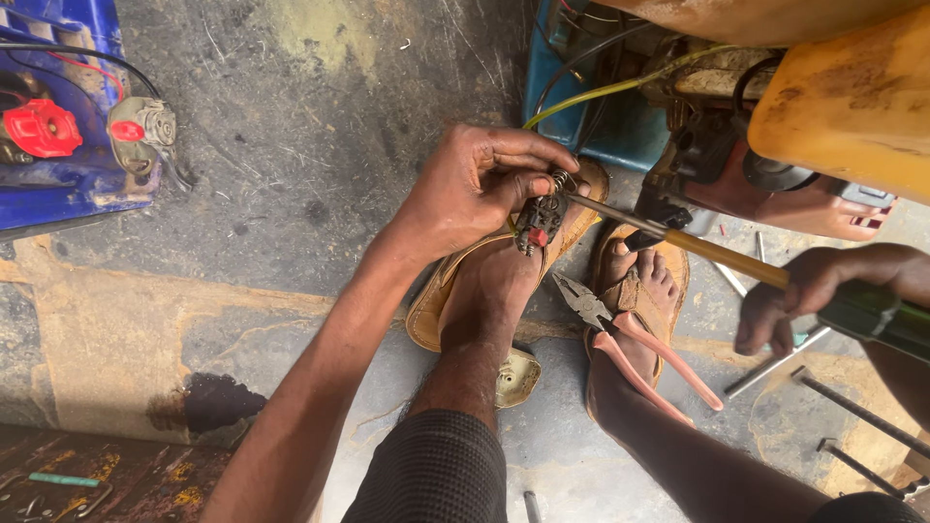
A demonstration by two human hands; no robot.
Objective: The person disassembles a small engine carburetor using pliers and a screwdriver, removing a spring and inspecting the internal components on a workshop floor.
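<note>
Black switch [539, 221] pinched in our left hand [475, 189], we drive its screw, right hand [790, 300] clenching the screwdriver [736, 263]; next comes steady turning.

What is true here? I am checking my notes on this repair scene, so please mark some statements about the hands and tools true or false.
1. The left hand pinches a small black part with a spring. True.
2. The right hand holds a hammer. False: it grips a screwdriver whose tip meets the black part.
3. Pliers with pink handles lie across the right foot. True.
4. Both feet are bare on the floor. False: they wear tan sandals.
5. The red knob sits on a yellow casing. False: on a blue one.
</note>
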